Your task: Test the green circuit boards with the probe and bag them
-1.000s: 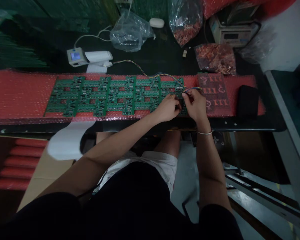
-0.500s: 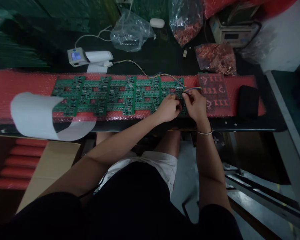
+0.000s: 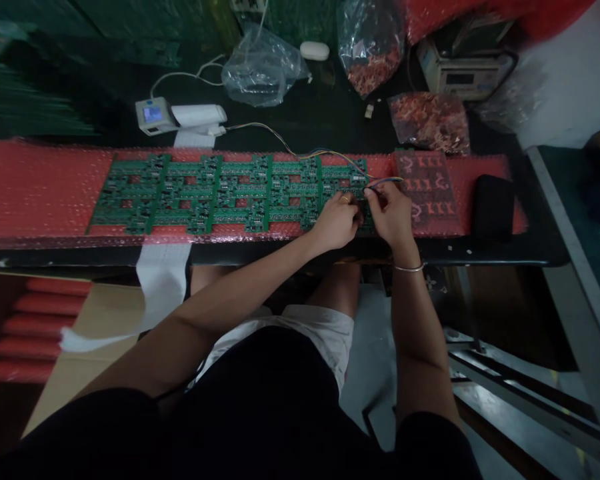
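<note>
A row of joined green circuit boards [image 3: 240, 193] lies on pink bubble wrap. Over the boards' right end rests my left hand [image 3: 336, 220], its fingers curled in; whatever they grip is hidden. Just to the right, my right hand [image 3: 394, 212] pinches the end of a bundle of thin coloured wires [image 3: 347, 159] between thumb and fingers, above the last board. Those wires run left to a white plug [image 3: 217, 129] beside a small white device [image 3: 153, 115] with a lit screen. The very tip of the wires is too small to make out.
Pink bubble wrap [image 3: 45, 193] covers the bench front. A patterned pink bag [image 3: 427, 190] and a black case [image 3: 493, 208] lie to the right. Behind are bags of copper-coloured parts [image 3: 430, 120] and a box with a display [image 3: 463, 77]. A paper strip [image 3: 163, 280] hangs over the edge.
The paper strip, curled up over the boards' left end before, has dropped down past the bench edge and uncovered those boards. Both hands stay almost in place.
</note>
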`<state>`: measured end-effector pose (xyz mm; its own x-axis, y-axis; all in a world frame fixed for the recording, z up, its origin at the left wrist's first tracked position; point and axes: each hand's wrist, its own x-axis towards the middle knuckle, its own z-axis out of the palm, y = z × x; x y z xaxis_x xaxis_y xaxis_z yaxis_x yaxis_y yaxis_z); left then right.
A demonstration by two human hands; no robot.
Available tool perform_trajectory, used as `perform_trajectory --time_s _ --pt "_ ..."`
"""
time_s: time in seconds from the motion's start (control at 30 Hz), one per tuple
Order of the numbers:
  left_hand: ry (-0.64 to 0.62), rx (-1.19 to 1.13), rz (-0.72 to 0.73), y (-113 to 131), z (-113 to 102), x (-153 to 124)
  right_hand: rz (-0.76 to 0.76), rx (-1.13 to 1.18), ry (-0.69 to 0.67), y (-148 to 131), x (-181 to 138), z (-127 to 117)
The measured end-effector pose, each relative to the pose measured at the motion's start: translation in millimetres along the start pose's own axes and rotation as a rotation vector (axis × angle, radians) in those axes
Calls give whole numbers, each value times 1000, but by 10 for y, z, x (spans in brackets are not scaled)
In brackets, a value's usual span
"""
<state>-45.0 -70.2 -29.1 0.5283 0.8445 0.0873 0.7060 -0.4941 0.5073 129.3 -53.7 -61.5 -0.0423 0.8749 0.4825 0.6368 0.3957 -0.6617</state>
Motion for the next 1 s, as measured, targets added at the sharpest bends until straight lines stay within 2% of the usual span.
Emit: perform_trajectory --time_s 0.37,0.6,0.77,0.87,1.0 --pt "-26 48 -44 73 6 -19 15 35 1 1 7 -7" --pt "80 -21 60 -27 -5 -155 34 33 17 -18 1 3" --pt "1 142 243 -60 -44 -381 75 71 51 -37 1 22" --pt "-19 254 255 -6 -23 -417 88 100 48 -56 10 13" --pt "-55 334 238 102 0 -429 28 143 -42 -137 41 -33"
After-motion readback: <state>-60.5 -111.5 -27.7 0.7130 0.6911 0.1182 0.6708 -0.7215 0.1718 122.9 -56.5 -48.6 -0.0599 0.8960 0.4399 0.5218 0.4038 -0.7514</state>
